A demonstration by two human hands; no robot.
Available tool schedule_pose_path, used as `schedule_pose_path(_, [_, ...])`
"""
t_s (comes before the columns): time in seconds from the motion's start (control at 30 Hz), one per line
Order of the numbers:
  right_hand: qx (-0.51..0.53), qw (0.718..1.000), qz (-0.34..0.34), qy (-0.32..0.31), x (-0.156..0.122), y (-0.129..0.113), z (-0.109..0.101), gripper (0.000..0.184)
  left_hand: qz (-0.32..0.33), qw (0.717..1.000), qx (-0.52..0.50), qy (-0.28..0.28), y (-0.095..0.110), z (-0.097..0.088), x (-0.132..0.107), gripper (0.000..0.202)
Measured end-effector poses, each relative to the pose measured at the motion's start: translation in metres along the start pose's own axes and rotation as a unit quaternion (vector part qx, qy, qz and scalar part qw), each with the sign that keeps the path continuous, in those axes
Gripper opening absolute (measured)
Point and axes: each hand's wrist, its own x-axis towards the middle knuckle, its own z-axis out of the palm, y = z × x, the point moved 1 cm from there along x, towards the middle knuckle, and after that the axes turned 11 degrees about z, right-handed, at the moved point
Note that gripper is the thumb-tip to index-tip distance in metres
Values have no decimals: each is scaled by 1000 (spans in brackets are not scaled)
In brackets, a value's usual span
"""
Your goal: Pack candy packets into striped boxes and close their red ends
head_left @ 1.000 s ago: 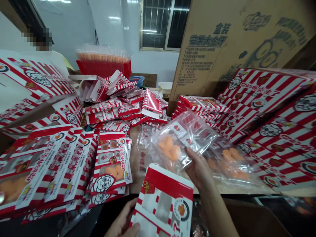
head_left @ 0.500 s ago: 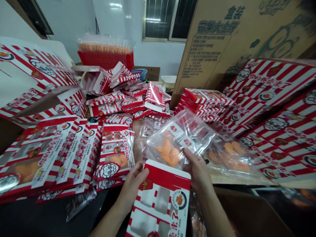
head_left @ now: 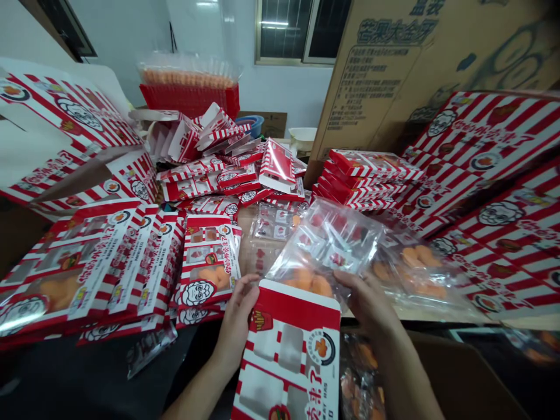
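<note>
Here's our bench right now. Our left hand has the red-and-white striped paper packet by its left side, with the fingers closed on the edge near the top corner. The packet stands tilted up toward us, with its windows showing. Our right hand has a clear plastic bag of orange pieces pinched low down, fingers bent around the film. The bottom of that bag meets the packet's top edge, but we can't tell if it's inside the opening or just behind it.

Another clear bag lies just to the right, touching the first one. Filled packets are fanned out on the left, a loose pile of flat packets sits behind them, and a neat stack is on the right. A big printed cardboard carton leans at the back.
</note>
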Motion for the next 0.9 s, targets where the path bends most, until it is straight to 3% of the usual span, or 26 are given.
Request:
schedule_pose_path(0.1, [-32, 999, 17, -20, 0, 2, -10, 28, 19, 999, 22, -13, -4, -2, 0, 30])
schedule_pose_path(0.27, [-131, 990, 13, -61, -4, 5, -27, 32, 32, 992, 66, -107, -12, -9, 7, 26])
schedule_pose_path(0.47, [-110, 989, 22, -94, -8, 3, -23, 37, 27, 984, 118, -131, -14, -6, 14, 36])
schedule_pose_path(0.63, [-177, 971, 22, -160, 2, 5, -20, 46, 3, 969, 160, -188, -3, -3, 15, 36])
schedule_pose_path(0.7, [-157, 978, -50, -131, 10, 0, -18, 55, -2, 962, 160, -221, 2, 0, 14, 35])
schedule_pose_path(0.8, [-61, 975, -211, -9, 23, -20, -14, 64, -2, 957, 162, -240, 4, 4, 11, 32])
schedule_pose_path(0.9, [-77, 963, -256, 45, 29, -38, -11, 53, 16, 965, 153, -213, -2, 4, 9, 30])
